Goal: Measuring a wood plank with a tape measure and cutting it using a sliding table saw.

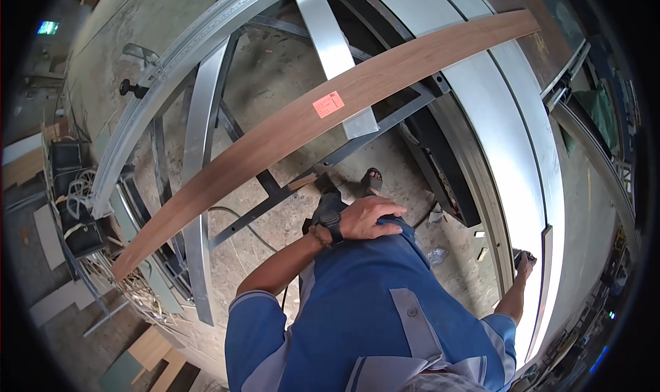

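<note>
Past the metal table's edge, across open frame, the plank is laid — beyond the left hand, loosely spread; the right hand's grip can't be told.

A short-sleeved blue shirt is worn, with grey panels, a striped grey collar and 1 visible button. On the left forearm a dark watch and a brownish bracelet are worn; 1 dark sandal is shown.
</note>
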Tool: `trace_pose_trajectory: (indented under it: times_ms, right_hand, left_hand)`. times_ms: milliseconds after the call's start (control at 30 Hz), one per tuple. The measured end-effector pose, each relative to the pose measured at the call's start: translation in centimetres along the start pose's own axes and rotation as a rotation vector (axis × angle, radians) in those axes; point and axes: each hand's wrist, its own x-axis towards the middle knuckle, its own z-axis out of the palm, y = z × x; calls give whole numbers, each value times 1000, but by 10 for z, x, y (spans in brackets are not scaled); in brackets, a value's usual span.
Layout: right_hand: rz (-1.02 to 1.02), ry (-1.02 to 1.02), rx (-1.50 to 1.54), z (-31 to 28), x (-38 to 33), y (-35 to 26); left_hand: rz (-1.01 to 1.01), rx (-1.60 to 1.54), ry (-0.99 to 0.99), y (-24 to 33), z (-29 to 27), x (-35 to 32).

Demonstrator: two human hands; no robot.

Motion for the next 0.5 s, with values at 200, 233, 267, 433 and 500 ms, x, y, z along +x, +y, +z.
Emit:
trace_pose_trajectory:
  times_ms: [200,233,267,433,500]
  right_hand:
    - [13,-169,400,5,-21,-31]
    - [-97,-229,345,-4,-42,-61]
    - [-192,-260,411,-8,-61,-77]
    - [-655,-642,748,-27,-242,-242]
    - [-804,-723,692,-45,-331,-303]
  left_hand:
    - [12,14,-18,0,25,18]
    - [15,-3,-39,1,26,26]
    - [26,-7,-44,4,26,37]
    - [118,-193,40,13,46,71]
    - [146,-168,167,10,57,77]
